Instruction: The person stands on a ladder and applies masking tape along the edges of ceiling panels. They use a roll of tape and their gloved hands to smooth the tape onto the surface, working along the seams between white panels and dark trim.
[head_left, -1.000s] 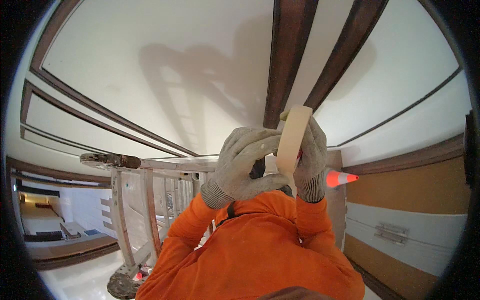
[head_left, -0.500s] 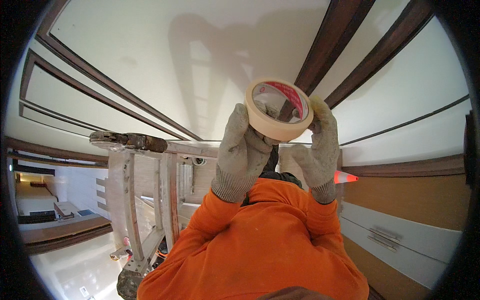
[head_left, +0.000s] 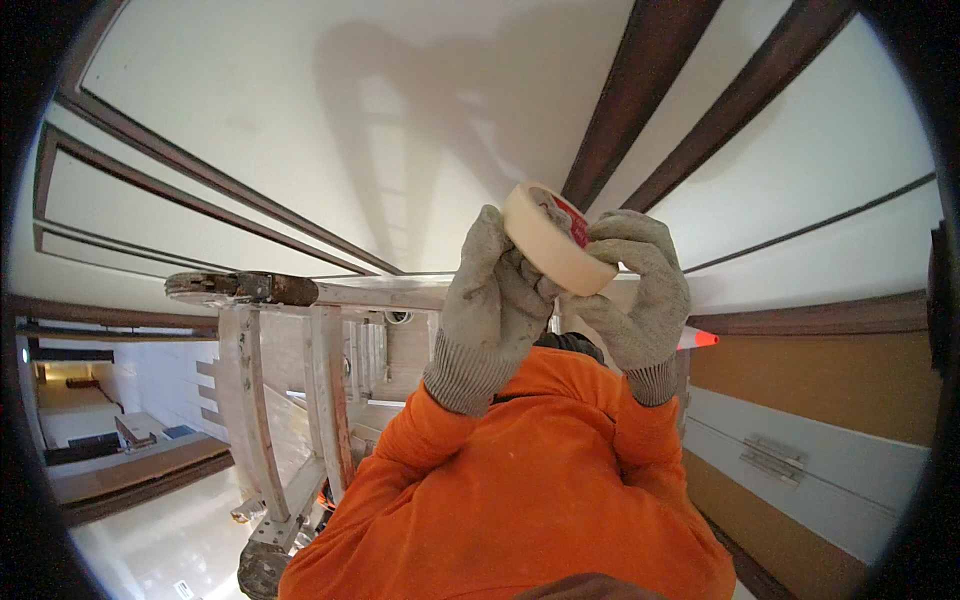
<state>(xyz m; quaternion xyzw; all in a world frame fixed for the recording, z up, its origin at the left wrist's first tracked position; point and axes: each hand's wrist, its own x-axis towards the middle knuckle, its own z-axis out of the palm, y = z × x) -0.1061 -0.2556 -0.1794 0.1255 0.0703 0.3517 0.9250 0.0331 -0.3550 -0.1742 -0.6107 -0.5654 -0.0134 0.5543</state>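
Note:
A roll of cream masking tape [head_left: 552,252], with a red-and-white inner core, is tilted in front of my chest between my two gloved hands. My left hand [head_left: 488,300] grips its left side from below, some fingers hidden behind the roll. At the roll's right edge, my right hand [head_left: 645,290] has its fingers bent onto the rim, with its thumb lower down beside the roll. Both gloves are grey knit and worn. I cannot see a loose tape end clearly.
A worn metal stepladder [head_left: 330,400] stands close on my left, its dirty top end [head_left: 240,288] near my left forearm. A white wall panel [head_left: 240,110] with dark brown trim [head_left: 640,90] is ahead. An orange traffic cone [head_left: 700,340] shows low on the right, near a cabinet [head_left: 810,380].
The tape roll has turned and tipped, so less of its inside shows. My right hand's fingers have curled over toward the rim. The view has shifted slightly.

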